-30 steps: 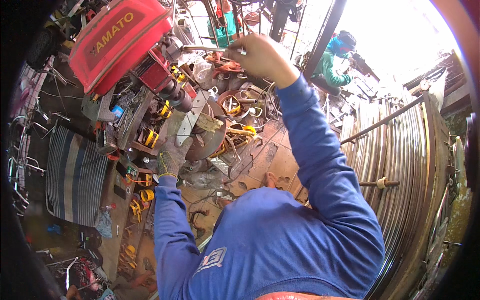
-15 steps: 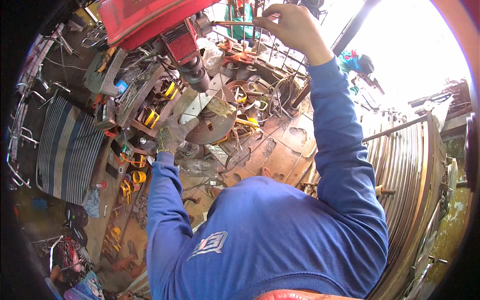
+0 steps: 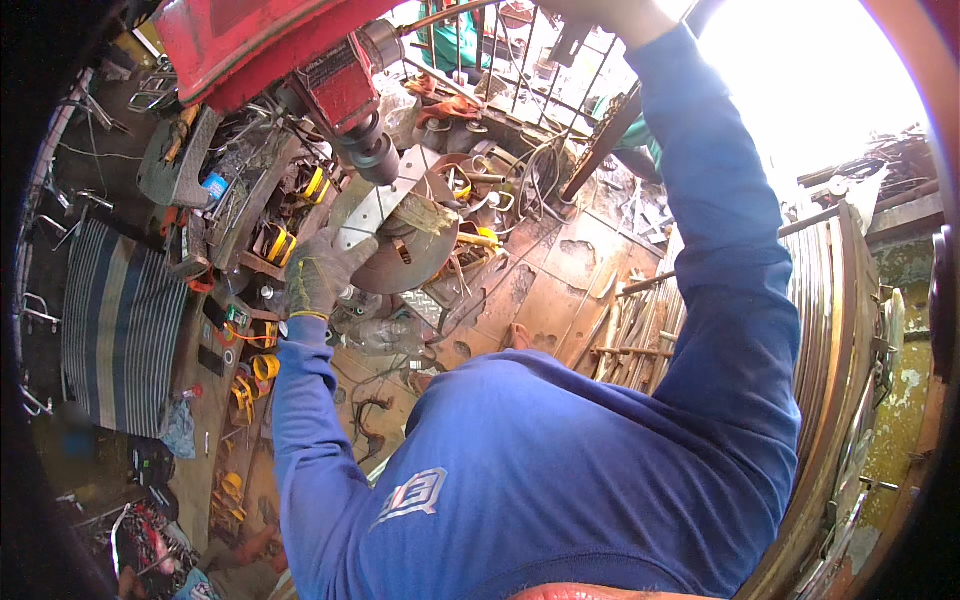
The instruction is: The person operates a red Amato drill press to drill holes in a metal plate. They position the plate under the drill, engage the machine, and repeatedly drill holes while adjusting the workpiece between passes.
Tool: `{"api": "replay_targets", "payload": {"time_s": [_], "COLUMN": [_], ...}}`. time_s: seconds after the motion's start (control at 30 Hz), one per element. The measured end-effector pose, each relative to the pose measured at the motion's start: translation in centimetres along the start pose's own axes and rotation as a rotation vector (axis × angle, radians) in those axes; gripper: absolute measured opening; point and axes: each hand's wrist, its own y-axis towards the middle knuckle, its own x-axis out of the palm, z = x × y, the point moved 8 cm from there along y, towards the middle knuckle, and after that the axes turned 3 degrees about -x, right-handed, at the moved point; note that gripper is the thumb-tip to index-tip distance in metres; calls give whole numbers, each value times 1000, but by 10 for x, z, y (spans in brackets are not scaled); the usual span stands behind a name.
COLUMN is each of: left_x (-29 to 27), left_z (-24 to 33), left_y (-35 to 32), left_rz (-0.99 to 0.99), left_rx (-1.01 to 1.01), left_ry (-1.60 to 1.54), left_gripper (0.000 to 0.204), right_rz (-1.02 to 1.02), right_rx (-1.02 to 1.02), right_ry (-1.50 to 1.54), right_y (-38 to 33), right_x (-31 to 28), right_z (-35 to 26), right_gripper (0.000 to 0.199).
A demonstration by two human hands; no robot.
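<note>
At the upper left stands a red drill press (image 3: pixel 270 50), its chuck (image 3: pixel 374 158) pointing down over a flat metal bar (image 3: pixel 385 205) with drilled holes. The bar lies slanted across a round metal disc (image 3: pixel 400 262), with a worn wooden block (image 3: pixel 425 213) beside it. My gloved left hand (image 3: pixel 322 270) is closed on the bar's near end. My bare right hand (image 3: pixel 615 14) is at the top edge, its fingers cut off by the frame. The press's feed lever (image 3: pixel 450 14) runs up out of view to the left of that hand; contact between them is hidden.
Left of the press is a bench (image 3: pixel 205 370) cluttered with tools and yellow-black parts. A striped mat (image 3: pixel 125 325) hangs farther left. Long metal rods (image 3: pixel 815 300) stand at the right. Behind the press, a person in green (image 3: pixel 452 45) is partly visible beyond upright bars.
My right hand has moved up and partly out of the frame, and the lever is tilted higher. The view has shifted slightly; my left hand remains on the bar.
</note>
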Motion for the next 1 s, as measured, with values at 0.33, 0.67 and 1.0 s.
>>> {"api": "replay_targets", "payload": {"time_s": [0.33, 0.67, 1.0], "left_x": [-18, -27, -33], "left_z": [20, 33, 37], "left_y": [-12, -14, -13], "left_rz": [-87, -22, 27], "left_rx": [-185, -105, -68], "left_ry": [-58, 28, 37], "left_gripper": [60, 59, 69], "right_rz": [-215, -213, -192], "right_rx": [-24, 10, 31], "right_ry": [-61, -97, -61], "right_y": [45, 46, 42], "right_x": [11, 16, 10], "right_z": [1, 5, 4], "right_gripper": [22, 23, 24]}}
